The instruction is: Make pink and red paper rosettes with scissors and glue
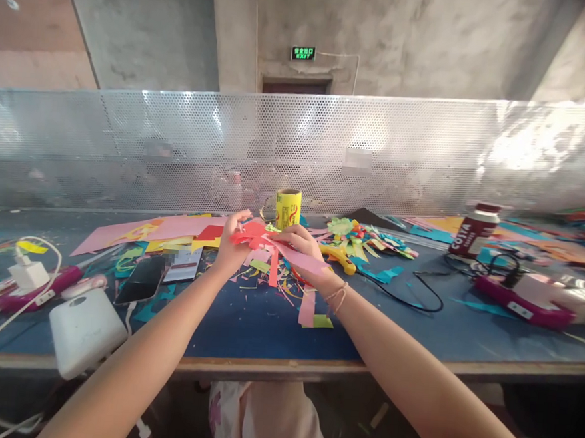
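Observation:
Both my hands are stretched out over the blue table and meet on a red paper cut-out. My left hand pinches its left side with fingers closed. My right hand grips its right side, with a pink paper strip trailing across it and hanging down. Under the hands lies a heap of coloured paper scraps.
A yellow tape roll stands behind the hands. A phone, a white box and a charger with cable lie at the left. At the right are a brown bottle, a black cable and a pink device. A perforated metal screen backs the table.

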### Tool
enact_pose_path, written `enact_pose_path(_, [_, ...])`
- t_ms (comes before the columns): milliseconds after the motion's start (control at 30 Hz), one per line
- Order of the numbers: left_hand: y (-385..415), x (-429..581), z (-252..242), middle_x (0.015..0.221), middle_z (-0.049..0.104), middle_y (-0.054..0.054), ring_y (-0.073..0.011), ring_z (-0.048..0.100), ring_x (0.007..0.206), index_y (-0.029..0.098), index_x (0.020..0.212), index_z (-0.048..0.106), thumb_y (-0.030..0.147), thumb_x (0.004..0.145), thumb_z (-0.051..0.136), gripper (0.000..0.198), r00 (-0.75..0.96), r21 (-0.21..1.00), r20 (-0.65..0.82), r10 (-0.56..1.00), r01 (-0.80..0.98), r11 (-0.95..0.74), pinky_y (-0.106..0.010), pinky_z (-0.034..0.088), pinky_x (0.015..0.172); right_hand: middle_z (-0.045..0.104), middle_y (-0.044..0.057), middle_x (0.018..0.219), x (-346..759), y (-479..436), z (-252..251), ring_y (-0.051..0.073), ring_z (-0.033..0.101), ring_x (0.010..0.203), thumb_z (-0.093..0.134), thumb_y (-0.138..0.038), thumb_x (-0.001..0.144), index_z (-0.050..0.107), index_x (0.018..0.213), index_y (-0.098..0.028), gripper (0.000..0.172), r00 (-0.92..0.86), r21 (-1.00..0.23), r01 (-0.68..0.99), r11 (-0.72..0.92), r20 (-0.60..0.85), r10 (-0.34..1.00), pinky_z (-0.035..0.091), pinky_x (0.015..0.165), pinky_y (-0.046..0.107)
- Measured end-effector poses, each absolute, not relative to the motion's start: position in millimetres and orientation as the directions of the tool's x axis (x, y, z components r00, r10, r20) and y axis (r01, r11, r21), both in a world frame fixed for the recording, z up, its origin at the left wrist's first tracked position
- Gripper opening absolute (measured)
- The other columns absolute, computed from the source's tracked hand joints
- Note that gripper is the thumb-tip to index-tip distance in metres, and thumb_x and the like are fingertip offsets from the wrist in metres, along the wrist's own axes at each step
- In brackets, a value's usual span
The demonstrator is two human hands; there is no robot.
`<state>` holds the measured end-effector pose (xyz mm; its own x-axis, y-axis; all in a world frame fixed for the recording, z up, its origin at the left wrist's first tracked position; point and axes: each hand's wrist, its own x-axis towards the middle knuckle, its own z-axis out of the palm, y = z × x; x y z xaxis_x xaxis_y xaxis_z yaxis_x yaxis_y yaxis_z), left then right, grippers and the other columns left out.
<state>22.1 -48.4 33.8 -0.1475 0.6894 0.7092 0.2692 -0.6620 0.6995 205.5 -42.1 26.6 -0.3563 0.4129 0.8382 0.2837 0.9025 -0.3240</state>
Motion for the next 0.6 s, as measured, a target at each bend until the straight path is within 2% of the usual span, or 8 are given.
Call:
enact_pose_path(100, [-45.3,19.8,30.5,0.110,0.054,-0.006,-0.0239,0.052,0.103,0.026,0.106,0.052,0.019,0.061,0.071,0.049,-0.140,0.712,0.701,0.700,0.206,-0.672,-0.036,0.040,0.089,0.054,0.006,0.099,210.1,-39.3,22.6,0.021,0.052,0.094,0.048,-0.032,0.089,0.062,0.110,-0.032,0.026,-0.420,-0.207,0.383,0.900,0.829,0.370,0.044,0.085,0.042])
enact_pose_path(233, [-40.4,16.5,25.3,0.109,0.056,-0.004,-0.0226,0.052,0.104,0.028,0.104,0.055,0.019,0.065,0.067,0.042,-0.052,0.680,0.732,0.679,0.127,-0.722,-0.036,0.040,0.091,0.054,0.007,0.101,212.9,-36.8,20.1,0.023,0.050,0.095,0.046,-0.031,0.089,0.056,0.120,-0.032,0.033,-0.498,-0.082,0.399,0.913,0.817,0.291,0.044,0.085,0.043])
enact_pose_path(400, [-33.2,15.4,20.9,0.111,0.056,-0.003,-0.0236,0.050,0.107,0.023,0.093,0.060,0.021,0.068,0.066,0.026,-0.018,0.595,0.801,0.598,0.130,-0.793,-0.037,0.036,0.096,0.055,0.008,0.104,213.2,-39.3,23.1,0.023,0.050,0.098,0.041,-0.030,0.091,0.053,0.123,-0.033,0.034,-0.551,-0.055,0.394,0.918,0.785,0.284,0.043,0.086,0.045])
enact_pose_path(600, [-33.1,20.5,23.7,0.103,0.059,-0.004,-0.0222,0.053,0.102,0.022,0.086,0.059,0.019,0.066,0.062,0.021,-0.053,0.660,0.751,0.658,0.024,-0.751,-0.036,0.039,0.091,0.058,0.008,0.103,212.5,-43.8,30.2,0.021,0.052,0.097,0.035,-0.026,0.094,0.057,0.120,-0.030,0.034,-0.607,0.042,0.425,0.904,0.755,0.249,0.044,0.085,0.042])
